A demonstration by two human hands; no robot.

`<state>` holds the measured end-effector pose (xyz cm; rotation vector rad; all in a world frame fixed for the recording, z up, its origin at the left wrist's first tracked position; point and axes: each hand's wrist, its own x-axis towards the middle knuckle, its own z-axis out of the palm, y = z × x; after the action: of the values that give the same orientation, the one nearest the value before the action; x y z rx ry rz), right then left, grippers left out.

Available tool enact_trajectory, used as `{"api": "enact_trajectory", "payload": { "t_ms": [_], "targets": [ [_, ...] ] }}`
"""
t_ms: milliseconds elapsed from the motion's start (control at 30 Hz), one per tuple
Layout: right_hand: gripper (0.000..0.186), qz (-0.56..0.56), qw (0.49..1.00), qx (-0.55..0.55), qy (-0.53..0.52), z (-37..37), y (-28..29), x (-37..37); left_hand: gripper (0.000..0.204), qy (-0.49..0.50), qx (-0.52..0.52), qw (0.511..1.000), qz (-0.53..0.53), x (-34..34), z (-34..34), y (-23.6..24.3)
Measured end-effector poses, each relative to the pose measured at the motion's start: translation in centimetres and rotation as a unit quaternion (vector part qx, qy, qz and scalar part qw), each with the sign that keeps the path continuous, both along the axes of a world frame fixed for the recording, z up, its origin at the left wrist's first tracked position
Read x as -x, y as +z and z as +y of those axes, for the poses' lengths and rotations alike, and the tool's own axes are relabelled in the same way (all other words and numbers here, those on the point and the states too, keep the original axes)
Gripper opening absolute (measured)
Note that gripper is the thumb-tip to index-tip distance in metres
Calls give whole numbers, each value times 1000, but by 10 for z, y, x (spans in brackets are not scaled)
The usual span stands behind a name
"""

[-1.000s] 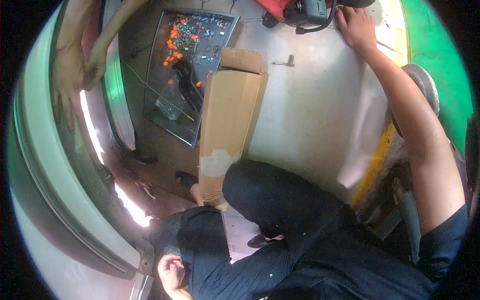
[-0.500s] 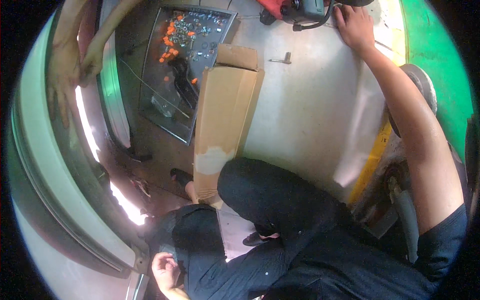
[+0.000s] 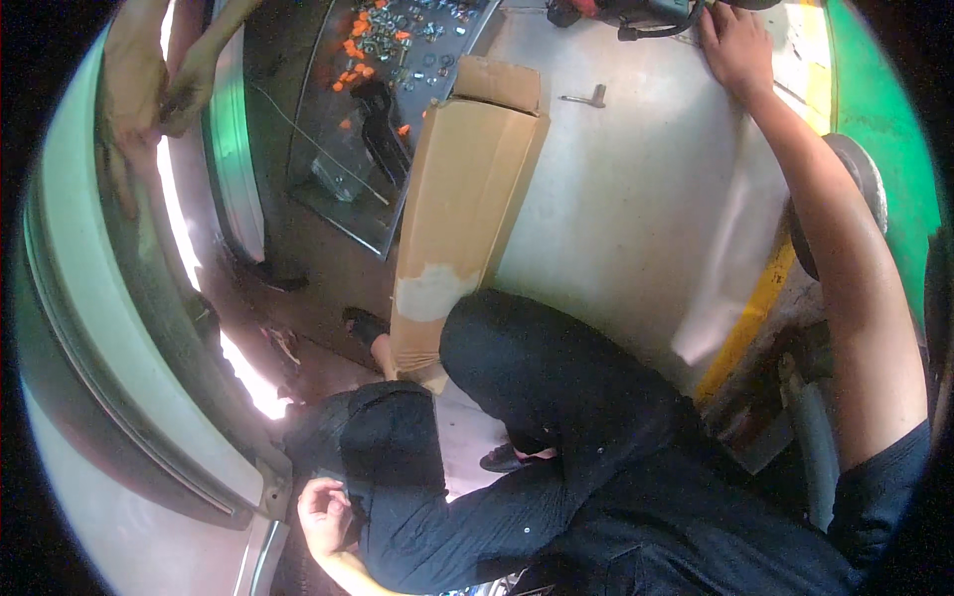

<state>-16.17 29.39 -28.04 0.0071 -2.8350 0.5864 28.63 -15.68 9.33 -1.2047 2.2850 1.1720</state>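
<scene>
My right hand [image 3: 737, 52] lies on the pale metal surface with its fingers stretched out. Its fingertips reach the edge of a dark power tool [image 3: 651, 12], which the top of the picture cuts off. At the lower left, my left hand [image 3: 326, 515] rests by my dark trouser leg with its fingers curled in. Whether anything small sits in those fingers cannot be made out. A small metal T-shaped piece [image 3: 598, 95] lies on the surface, left of my right forearm.
A long cardboard box [image 3: 465, 189] lies beside a metal tray [image 3: 383, 248] with nuts, bolts and orange pieces. Another person's hands [image 3: 134, 109] are at the upper left, by a pale curved panel [image 3: 94, 248]. A yellow edge strip [image 3: 745, 328] borders the surface.
The view has shifted, so the box, tray and power tool appear higher and further right. My right hand stays beside the tool; my left hand remains curled by my leg.
</scene>
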Motion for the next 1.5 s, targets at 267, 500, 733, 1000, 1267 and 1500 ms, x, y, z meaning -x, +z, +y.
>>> {"api": "enact_trajectory", "payload": {
  "t_ms": [267,500,733,1000,1267,1500],
  "targets": [
    [30,-5,1000,6,-15,-2,1,1,43,16,-13,1000,2,-1,-5,-1],
    [31,-45,998,24,-22,-6,9,-2,38,32,-9,999,-27,4,1,1],
    [31,-24,1000,13,-15,-3,5,-1,22,9,32,999,-30,-6,-6,0],
    [31,-25,1000,11,-11,-4,8,-3,18,37,32,997,-57,2,1,3],
    [31,-25,999,20,-33,-5,9,-3,17,4,30,999,-29,-4,-6,2],
    [33,-38,999,13,-20,-1,5,-1,14,8,41,998,-42,3,2,2]
  ]
}}
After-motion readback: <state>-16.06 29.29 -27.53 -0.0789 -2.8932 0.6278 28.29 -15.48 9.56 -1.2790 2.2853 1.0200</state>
